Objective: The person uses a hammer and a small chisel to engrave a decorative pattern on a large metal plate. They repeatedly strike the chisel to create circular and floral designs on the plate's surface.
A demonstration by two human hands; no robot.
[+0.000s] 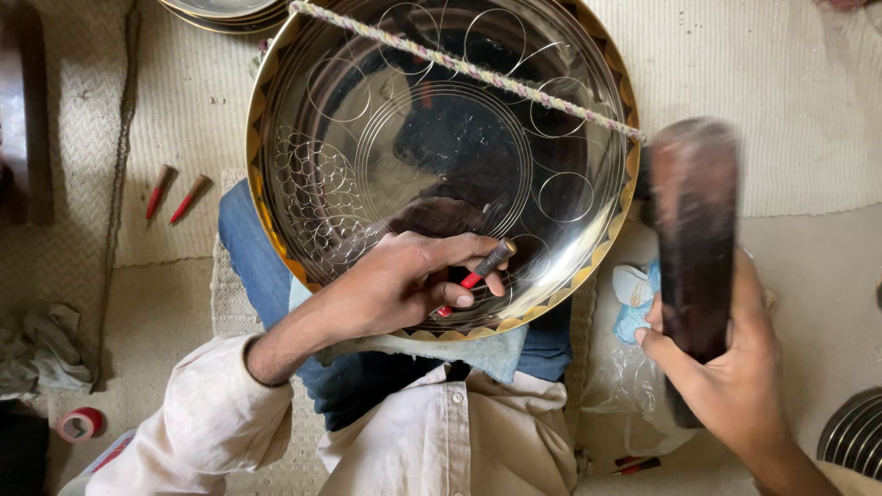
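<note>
Woven mat (790, 110) floor; engraved brass plate (441, 156) on lap, hands gripping chisel (478, 274), mallet (694, 239).

One tray (367, 138), three chisels (478, 271)

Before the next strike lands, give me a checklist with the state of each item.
1. Left hand grips the red-handled chisel, tip on the plate: ok.
2. Right hand holds the dark wooden mallet raised beside the plate: ok, though blurred.
3. Engraved metal plate rests on the lap: ok.
4. Braided cord lies across the plate's top: ok; whether taut, cannot tell.
5. Exact tip placement on the pattern: cannot tell.
6. Spare chisels lie apart on the mat: ok.
</note>
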